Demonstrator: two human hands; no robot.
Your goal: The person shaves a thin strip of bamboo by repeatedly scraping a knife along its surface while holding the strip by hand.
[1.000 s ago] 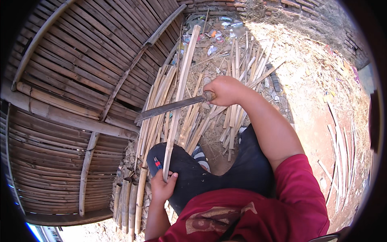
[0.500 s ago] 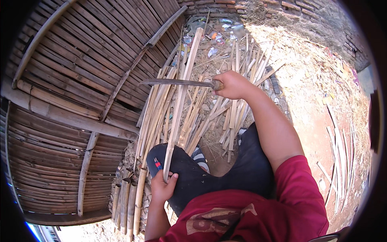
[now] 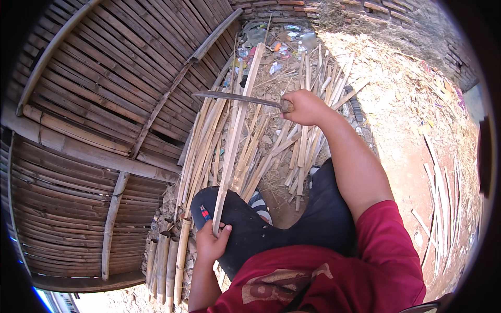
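Observation:
My right hand (image 3: 302, 108) is closed round the short handle of a machete (image 3: 237, 97). Its long, dark blade points left and crosses the upper part of a long bamboo strip (image 3: 237, 125). The lower end of that strip is gripped in my left hand (image 3: 213, 241), against my left thigh. From there the strip slants up and away, its far end raised over the ground. Whether the blade touches the strip or passes just over it, I cannot tell.
Split bamboo strips (image 3: 302, 151) lie in piles ahead of my feet. A woven bamboo wall (image 3: 104, 78) closes the left side, with upright bamboo tubes (image 3: 164, 261) by it. Litter (image 3: 282, 49) lies near a brick wall (image 3: 376, 9). More strips (image 3: 443, 203) lie at right.
My right hand and the machete have shifted slightly to the right, and the blade now tilts down toward its handle. The strip's far end has dropped a little; my left hand keeps its grip.

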